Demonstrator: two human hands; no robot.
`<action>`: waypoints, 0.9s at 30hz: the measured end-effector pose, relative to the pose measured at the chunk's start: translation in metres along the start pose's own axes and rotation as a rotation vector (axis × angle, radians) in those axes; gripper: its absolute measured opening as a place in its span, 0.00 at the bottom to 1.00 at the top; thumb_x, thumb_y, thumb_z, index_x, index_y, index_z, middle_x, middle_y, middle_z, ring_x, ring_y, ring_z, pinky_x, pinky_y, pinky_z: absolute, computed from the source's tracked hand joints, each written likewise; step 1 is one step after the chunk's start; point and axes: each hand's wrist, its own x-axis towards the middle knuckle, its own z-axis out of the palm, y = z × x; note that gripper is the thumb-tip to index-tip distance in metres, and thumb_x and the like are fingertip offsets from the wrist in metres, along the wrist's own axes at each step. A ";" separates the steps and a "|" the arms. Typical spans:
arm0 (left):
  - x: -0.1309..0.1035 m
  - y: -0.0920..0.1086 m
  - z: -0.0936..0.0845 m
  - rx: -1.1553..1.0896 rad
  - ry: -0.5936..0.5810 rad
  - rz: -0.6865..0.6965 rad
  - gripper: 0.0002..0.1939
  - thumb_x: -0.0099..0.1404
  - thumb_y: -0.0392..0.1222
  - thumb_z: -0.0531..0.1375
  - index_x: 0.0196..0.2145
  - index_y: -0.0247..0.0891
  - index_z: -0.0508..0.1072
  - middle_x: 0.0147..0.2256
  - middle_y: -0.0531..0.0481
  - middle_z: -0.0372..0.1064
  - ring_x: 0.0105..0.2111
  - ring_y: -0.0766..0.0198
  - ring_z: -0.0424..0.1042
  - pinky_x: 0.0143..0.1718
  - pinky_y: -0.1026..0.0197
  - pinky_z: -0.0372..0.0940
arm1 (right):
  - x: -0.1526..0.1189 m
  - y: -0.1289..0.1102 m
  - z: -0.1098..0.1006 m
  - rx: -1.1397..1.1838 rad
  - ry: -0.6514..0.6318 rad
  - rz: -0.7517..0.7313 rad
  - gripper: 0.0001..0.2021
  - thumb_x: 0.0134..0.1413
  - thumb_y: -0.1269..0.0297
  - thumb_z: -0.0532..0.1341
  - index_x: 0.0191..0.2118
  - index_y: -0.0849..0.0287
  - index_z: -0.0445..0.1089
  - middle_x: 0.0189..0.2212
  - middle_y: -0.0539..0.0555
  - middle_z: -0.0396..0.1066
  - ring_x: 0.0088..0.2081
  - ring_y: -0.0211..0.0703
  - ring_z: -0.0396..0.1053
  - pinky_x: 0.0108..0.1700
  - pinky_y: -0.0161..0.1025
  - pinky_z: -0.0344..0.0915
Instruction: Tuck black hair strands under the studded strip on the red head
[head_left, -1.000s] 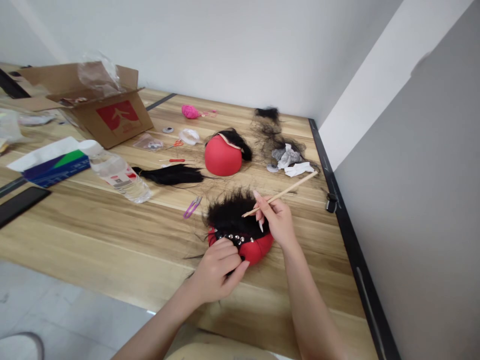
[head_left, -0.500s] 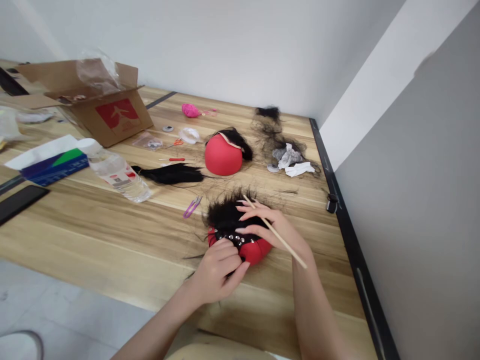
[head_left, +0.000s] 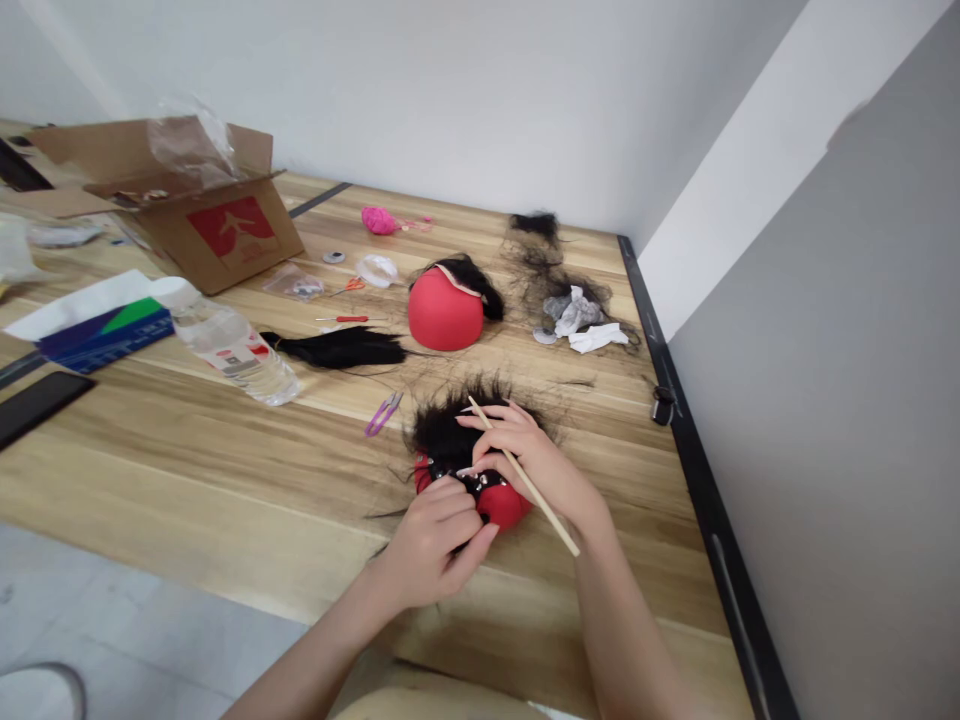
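Note:
In front of me on the table lies a red form (head_left: 504, 508) with a black hairpiece (head_left: 444, 428) on it. A row of shiny silver pinheads (head_left: 484, 481) runs along the hairpiece's near edge. My left hand (head_left: 441, 535) is closed at the form's near edge, fingers curled over the hairpiece; its thumb is by the red surface. Slanting across my right hand (head_left: 536, 462) is a thin wooden stick (head_left: 541, 503), held between the fingers. That hand's fingertips are down at the hair by the pinheads; whether they pinch any strands is too small to tell.
Purple thread snips (head_left: 384, 413) lie left of the form. Farther back are another red dome (head_left: 445, 308) with black hair, a black hair bundle (head_left: 341, 347), a water bottle (head_left: 236, 345) and a cardboard box (head_left: 225, 235). Loose hair and crumpled white cloth (head_left: 596, 337) lie back right.
My right hand has shifted left and its fingertips have come in to the pinheads, carrying the stick along. My left hand stays in place on the hairpiece.

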 end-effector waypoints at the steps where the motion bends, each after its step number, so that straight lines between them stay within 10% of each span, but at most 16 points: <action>1: 0.001 0.000 0.000 -0.002 0.002 0.001 0.16 0.65 0.31 0.53 0.19 0.36 0.60 0.20 0.54 0.56 0.24 0.67 0.54 0.29 0.61 0.54 | 0.000 -0.001 0.000 0.000 0.013 -0.002 0.08 0.56 0.75 0.59 0.29 0.55 0.70 0.53 0.53 0.70 0.60 0.45 0.59 0.63 0.59 0.42; 22: 0.006 -0.003 -0.010 -0.062 0.113 -0.028 0.13 0.64 0.28 0.53 0.22 0.36 0.60 0.22 0.54 0.55 0.26 0.68 0.56 0.34 0.58 0.60 | 0.005 0.009 0.010 0.222 0.328 0.093 0.06 0.61 0.67 0.55 0.32 0.56 0.66 0.42 0.55 0.74 0.47 0.44 0.72 0.52 0.44 0.66; 27: 0.008 -0.005 -0.012 -0.082 0.144 -0.026 0.13 0.63 0.28 0.53 0.22 0.36 0.60 0.21 0.55 0.54 0.25 0.68 0.56 0.33 0.58 0.60 | -0.001 -0.001 -0.001 0.114 0.111 -0.009 0.06 0.55 0.66 0.62 0.39 0.53 0.70 0.50 0.55 0.72 0.56 0.47 0.64 0.63 0.55 0.48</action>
